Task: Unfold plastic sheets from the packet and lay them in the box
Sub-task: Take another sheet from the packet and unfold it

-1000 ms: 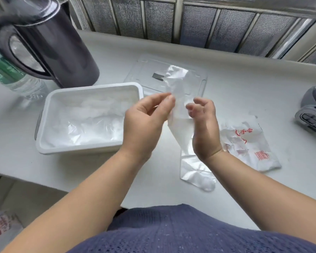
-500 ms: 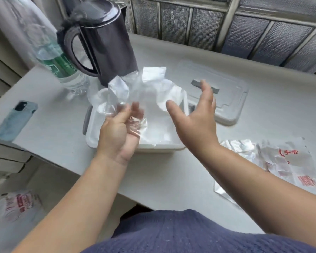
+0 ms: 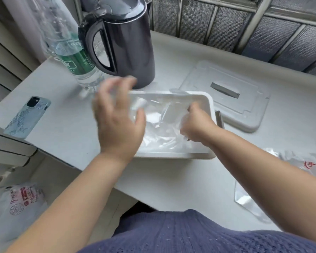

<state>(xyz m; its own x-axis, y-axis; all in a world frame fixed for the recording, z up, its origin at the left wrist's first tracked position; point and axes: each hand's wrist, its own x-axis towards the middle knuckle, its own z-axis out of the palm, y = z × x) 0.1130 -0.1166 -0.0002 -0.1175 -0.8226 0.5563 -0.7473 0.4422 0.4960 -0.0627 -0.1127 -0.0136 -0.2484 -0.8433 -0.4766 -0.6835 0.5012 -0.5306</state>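
My left hand hovers spread over the left end of the box. My right hand curls into the sheet lying inside. It looks feather-light, limp and slippery, so I'd pinch an edge rather than the middle.

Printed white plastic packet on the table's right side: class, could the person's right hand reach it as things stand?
Probably yes. The right hand is in the white rectangular plastic box, fingers curled in a clear plastic sheet; bare table lies between box and the printed packet.
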